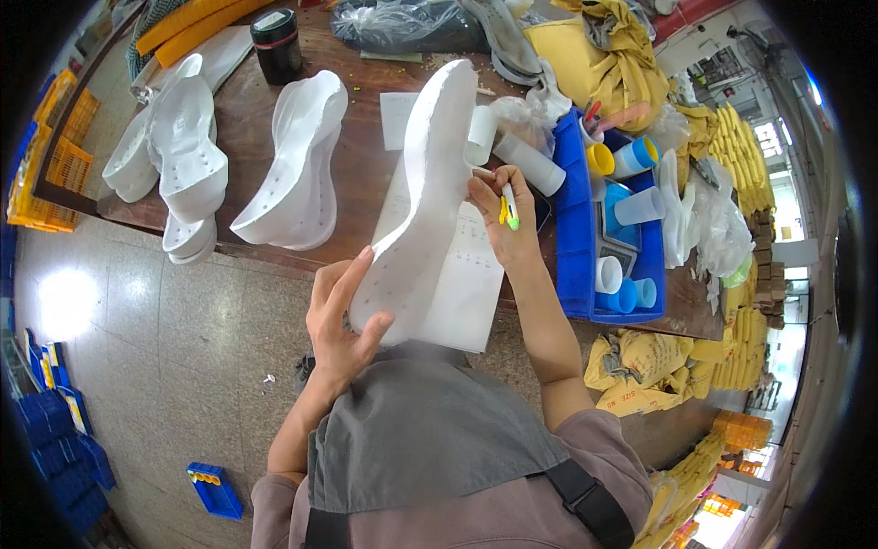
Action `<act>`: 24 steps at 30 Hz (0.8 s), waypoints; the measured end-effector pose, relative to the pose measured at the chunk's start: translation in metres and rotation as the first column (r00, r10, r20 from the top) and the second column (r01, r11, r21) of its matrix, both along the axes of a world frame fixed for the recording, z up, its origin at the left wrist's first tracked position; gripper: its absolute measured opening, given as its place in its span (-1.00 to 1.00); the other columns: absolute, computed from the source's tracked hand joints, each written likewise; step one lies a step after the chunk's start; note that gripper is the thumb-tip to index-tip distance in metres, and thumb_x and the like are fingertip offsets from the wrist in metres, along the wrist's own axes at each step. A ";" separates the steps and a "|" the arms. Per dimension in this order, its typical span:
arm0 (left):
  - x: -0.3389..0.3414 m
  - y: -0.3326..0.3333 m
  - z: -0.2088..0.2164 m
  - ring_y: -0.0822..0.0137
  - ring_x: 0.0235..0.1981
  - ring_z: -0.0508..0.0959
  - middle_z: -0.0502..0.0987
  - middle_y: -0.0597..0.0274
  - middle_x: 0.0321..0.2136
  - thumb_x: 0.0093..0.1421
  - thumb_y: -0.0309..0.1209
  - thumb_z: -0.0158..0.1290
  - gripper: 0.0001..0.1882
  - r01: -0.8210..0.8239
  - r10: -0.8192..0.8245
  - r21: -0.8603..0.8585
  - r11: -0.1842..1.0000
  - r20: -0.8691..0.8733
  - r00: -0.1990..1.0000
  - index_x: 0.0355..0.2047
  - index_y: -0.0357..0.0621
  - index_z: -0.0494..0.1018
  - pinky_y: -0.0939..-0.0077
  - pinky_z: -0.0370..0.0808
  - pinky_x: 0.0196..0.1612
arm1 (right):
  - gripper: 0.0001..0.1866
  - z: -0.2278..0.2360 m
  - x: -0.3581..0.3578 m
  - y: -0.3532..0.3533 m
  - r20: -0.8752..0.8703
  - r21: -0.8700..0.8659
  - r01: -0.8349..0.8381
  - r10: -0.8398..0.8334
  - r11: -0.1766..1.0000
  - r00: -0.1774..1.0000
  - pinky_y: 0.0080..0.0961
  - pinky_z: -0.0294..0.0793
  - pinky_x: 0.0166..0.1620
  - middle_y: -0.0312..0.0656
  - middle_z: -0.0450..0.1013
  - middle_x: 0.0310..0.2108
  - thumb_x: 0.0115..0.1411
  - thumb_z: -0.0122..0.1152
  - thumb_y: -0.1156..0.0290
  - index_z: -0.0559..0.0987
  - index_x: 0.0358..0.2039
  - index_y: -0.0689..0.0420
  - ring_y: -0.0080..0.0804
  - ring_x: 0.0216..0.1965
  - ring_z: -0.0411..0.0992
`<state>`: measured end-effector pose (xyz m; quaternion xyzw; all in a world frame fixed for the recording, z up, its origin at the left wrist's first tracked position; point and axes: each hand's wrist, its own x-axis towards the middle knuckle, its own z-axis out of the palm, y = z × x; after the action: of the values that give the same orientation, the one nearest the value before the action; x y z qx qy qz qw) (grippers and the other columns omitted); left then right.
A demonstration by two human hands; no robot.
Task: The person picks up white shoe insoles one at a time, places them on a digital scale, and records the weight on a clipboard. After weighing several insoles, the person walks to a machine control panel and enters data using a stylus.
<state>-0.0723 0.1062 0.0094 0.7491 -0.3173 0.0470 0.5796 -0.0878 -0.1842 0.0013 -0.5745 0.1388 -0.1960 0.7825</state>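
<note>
White shoe sole (416, 210), dotted holes; yellow-green pen (508, 209); blue bin (574, 229); brown tabletop (357, 174); black jar (276, 44), upper left

Marks on the paper sheet (471, 274) under the white sole (421, 201), unreadable.

white shoe soles (422, 201): 5 | pens (508, 207): 1 | black jars (276, 44): 1 | blue bins (576, 229): 1

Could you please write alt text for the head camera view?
A person's left hand holds a long white shoe sole upright while the right hand, gripping a pen, touches its edge. More white soles lie on the brown workbench.
</note>
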 end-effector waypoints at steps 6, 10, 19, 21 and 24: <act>0.015 0.010 0.014 0.14 0.03 0.58 0.56 -0.05 0.04 0.36 0.15 0.07 -0.26 -0.151 0.154 -0.070 0.986 0.039 0.987 0.26 -0.25 0.47 0.25 0.57 0.00 | -0.80 0.038 0.025 0.027 0.186 -0.015 -0.052 0.054 0.999 0.981 -0.32 0.60 0.06 -0.13 0.55 -0.12 0.41 0.23 0.43 0.34 -0.25 -0.01 -0.35 -0.10 0.57; 0.068 0.033 0.040 0.20 0.15 0.56 0.56 -0.06 0.14 0.51 0.08 -0.16 -0.35 -0.277 0.269 -0.190 0.942 -0.068 0.961 0.24 -0.25 0.48 0.24 0.52 0.15 | -0.80 0.063 0.040 0.030 0.260 -0.067 -0.062 0.078 0.996 0.962 -0.28 0.60 -0.03 0.07 0.58 0.02 0.51 0.06 0.17 0.37 -0.14 0.00 -0.26 -0.02 0.59; 0.115 0.052 0.043 0.23 0.16 0.52 0.56 0.09 0.10 0.51 0.02 -0.10 -0.48 -0.615 0.578 0.030 0.788 0.310 0.755 0.20 -0.08 0.52 0.22 0.54 0.12 | -0.50 -0.006 -0.022 0.007 -0.045 -0.237 0.253 -0.271 0.938 0.962 -0.60 0.47 -0.23 -0.32 0.44 -0.37 0.55 -0.08 -0.02 0.52 0.10 0.18 -0.63 -0.37 0.36; 0.104 0.051 0.038 0.18 0.26 0.42 0.46 0.16 0.20 0.46 0.02 -0.01 -0.51 -0.676 0.582 0.013 0.737 0.496 0.644 0.17 -0.04 0.52 0.16 0.46 0.24 | -0.48 -0.022 -0.039 0.005 -0.146 -0.234 0.324 -0.363 0.917 0.920 -0.68 0.40 -0.29 -0.39 0.38 -0.41 0.54 -0.05 -0.01 0.57 0.08 0.22 -0.69 -0.43 0.26; 0.092 0.040 0.029 0.15 0.28 0.39 0.48 0.15 0.16 0.42 0.02 0.06 -0.52 -0.644 0.428 0.045 0.764 0.711 0.558 0.13 -0.05 0.54 0.11 0.36 0.34 | -0.57 -0.035 -0.048 0.008 -0.209 -0.320 0.364 -0.440 0.875 0.873 -0.71 0.33 -0.35 -0.39 0.40 -0.38 0.54 -0.01 0.11 0.61 0.02 0.23 -0.70 -0.46 0.24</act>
<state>0.0196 0.1458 0.0381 0.8204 -0.2580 0.4373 0.2627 -0.1360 -0.1765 -0.0336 -0.6555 0.3354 -0.2911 0.6108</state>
